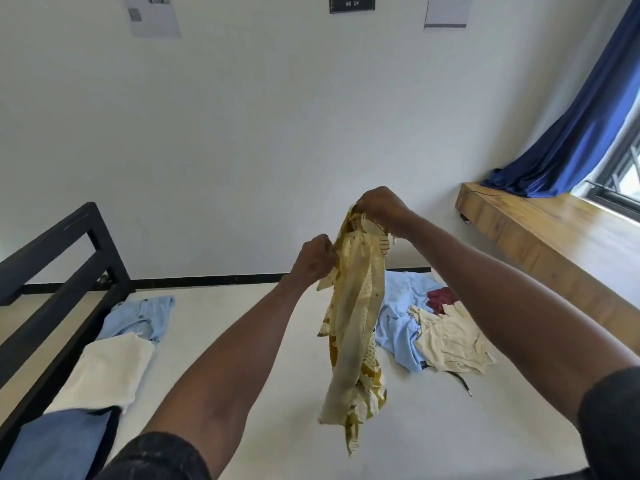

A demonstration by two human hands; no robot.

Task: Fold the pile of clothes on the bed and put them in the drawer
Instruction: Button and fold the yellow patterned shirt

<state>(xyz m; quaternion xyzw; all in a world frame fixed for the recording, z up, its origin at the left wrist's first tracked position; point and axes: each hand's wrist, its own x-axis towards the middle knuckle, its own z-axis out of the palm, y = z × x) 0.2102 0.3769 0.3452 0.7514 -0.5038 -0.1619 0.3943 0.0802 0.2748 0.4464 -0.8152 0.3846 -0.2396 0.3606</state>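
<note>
Nearest me on the left edge of the bed (214, 327), I see folded clothes in a row: a dark blue piece (59, 441), then a white folded piece (104, 372), then a light blue shirt (142, 317) farther on. Over the middle of the mattress both my arms reach forward and hold a yellow patterned garment (356, 327) up in the air, so it hangs down in a long bunched strip clear of the bed. My left hand (313, 258) is curled tight on its upper edge, and my right hand (379, 206), a little higher and farther, pinches the top of the cloth. Beyond, on the right, the unfolded pile (429, 327) lies on the mattress: light blue, cream and dark red pieces. A wooden ledge (554, 230) runs along the right, with a blue curtain (568, 133) above it at the window.
</note>
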